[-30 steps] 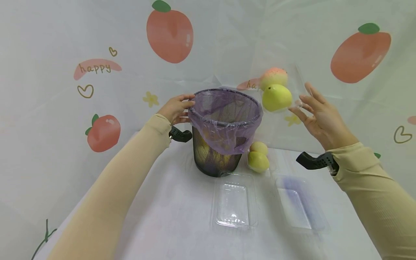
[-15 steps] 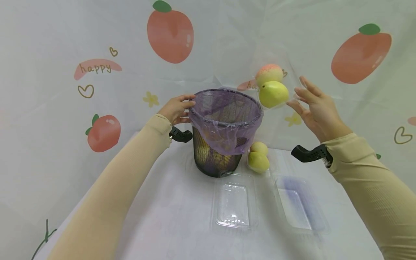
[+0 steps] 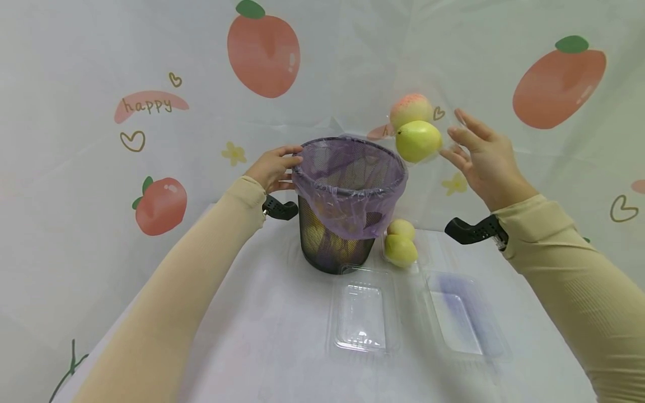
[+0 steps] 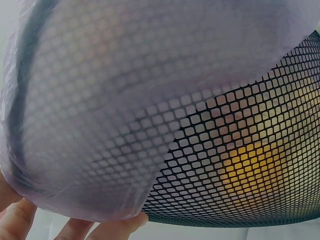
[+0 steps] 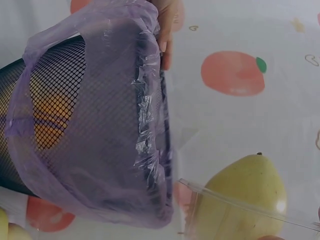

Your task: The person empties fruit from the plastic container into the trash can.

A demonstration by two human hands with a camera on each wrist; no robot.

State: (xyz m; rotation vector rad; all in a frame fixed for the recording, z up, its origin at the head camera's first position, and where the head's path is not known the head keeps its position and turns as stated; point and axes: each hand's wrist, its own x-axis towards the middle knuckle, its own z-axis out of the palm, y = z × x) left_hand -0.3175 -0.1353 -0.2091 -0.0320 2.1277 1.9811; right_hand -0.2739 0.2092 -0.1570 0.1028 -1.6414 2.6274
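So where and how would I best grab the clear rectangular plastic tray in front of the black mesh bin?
Probably pinch the clear rectangular plastic tray by its near short edge, coming from the near side: that edge looks thin and unobstructed, whereas the far end lies close to the black mesh bin, leaving less finger room.

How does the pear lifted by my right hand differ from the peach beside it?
The pear is yellow-green; the peach is pale with a speckled pink-orange top. In the head view, the pear sits lower and shows whole, while the peach is higher and partly behind it. Both are in a clear plastic tray.
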